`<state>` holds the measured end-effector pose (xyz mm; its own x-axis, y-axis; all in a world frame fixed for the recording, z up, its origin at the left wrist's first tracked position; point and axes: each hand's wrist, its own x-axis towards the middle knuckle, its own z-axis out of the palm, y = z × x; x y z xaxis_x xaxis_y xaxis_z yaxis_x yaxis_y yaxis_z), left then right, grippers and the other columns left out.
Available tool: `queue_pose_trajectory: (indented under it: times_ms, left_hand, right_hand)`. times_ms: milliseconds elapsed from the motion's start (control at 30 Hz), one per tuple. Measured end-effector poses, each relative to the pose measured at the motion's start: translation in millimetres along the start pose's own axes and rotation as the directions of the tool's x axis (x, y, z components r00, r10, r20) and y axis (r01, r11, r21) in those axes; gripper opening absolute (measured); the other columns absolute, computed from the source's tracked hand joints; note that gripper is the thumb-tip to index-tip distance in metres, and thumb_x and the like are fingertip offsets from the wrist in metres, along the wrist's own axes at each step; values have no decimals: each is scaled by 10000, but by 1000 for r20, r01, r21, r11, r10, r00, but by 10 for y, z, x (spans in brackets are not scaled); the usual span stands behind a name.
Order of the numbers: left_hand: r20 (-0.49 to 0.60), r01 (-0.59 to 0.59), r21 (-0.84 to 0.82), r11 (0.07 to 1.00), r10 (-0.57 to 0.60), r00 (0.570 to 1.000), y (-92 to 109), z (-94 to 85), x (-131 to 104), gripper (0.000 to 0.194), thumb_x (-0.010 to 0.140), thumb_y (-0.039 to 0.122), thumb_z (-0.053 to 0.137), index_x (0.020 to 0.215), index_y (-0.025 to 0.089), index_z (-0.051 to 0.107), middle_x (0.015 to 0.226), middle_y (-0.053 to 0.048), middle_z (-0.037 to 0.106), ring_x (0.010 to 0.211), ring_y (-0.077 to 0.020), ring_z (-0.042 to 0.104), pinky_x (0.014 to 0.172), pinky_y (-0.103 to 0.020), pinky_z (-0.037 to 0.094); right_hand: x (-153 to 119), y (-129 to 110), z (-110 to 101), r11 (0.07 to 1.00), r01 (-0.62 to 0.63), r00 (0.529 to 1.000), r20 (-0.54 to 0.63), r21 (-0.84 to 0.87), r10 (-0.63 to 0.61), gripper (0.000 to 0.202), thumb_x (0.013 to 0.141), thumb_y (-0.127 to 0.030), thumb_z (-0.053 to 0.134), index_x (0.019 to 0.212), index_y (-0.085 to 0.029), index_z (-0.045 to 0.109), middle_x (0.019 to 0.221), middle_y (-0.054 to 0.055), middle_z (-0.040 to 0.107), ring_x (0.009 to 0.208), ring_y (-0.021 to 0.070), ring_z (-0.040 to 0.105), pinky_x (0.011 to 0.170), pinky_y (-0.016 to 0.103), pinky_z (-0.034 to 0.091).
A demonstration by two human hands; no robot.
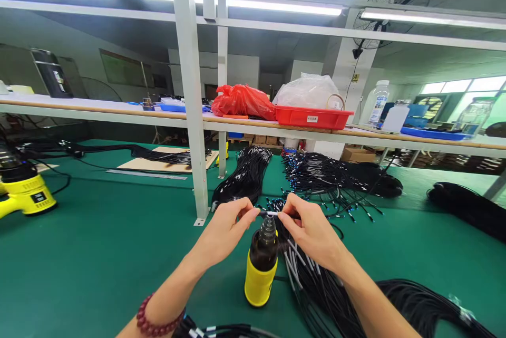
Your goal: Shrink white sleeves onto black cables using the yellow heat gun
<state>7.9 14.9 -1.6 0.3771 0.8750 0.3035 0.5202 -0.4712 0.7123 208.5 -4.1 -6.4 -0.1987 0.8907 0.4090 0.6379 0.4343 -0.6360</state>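
My left hand (228, 224) and my right hand (309, 230) meet over the green table and pinch the two ends of a short white sleeve on a thin black cable (271, 213). The sleeve sits right above the nozzle of a yellow and black heat gun (261, 264) that stands upright between my wrists. A bunch of black cables (316, 285) runs down under my right hand and forearm. A red bead bracelet (152, 322) circles my left wrist.
More black cable bundles lie behind (247, 174) and to the right (332, 174), with coils at the far right (470, 209). A second yellow tool (23, 190) stands at the left. A white post (193, 116) rises ahead; the shelf holds a red tray (312, 116), bags and bottles.
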Motion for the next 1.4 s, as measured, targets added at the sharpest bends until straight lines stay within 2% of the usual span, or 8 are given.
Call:
queue_pose_trajectory:
  times_ms: [767,1000,1133,1267,1400]
  left_hand:
    - [-46,-12,-38,999,10,999,-55,21,51,209,893,357,527,782,187,575,737,18,597,698,-149,499,624,-260,360]
    - [-63,11,-72,997,-16,998,-55,-8,61,155,860,331,569,813,186,594,768,9,614,737,-156,529,658,-261,389]
    - [-59,-1,-29,1000,-1,998,-37,-37,52,267,914,424,499,817,192,591,758,12,622,714,-154,531,644,-254,384]
    - [-28,-3,74,997,5,1000,-61,-31,52,453,973,478,350,685,188,547,631,19,573,611,-146,504,586,-257,340]
    - [-22,-20,84,996,22,1000,-91,-11,61,434,966,465,379,670,187,534,610,28,547,588,-137,478,568,-250,326]
  right_hand:
    - [22,28,8,999,-1,1000,-8,-45,1,161,878,-191,516,726,-210,465,658,-20,564,581,140,485,515,236,332]
    - [35,25,-64,1000,-7,1000,30,-13,7,160,890,-182,528,776,-183,640,728,7,673,660,158,590,596,253,399]
    - [39,10,-80,1000,17,1000,22,-1,-17,171,883,-165,542,772,-184,672,728,6,693,657,157,605,607,256,406]
    - [38,11,-79,999,35,999,20,11,-36,176,880,-168,540,761,-187,669,719,6,693,646,160,606,607,259,412]
    - [38,29,-76,999,31,999,18,19,-32,166,873,-167,542,768,-187,668,728,7,696,655,162,613,614,261,425]
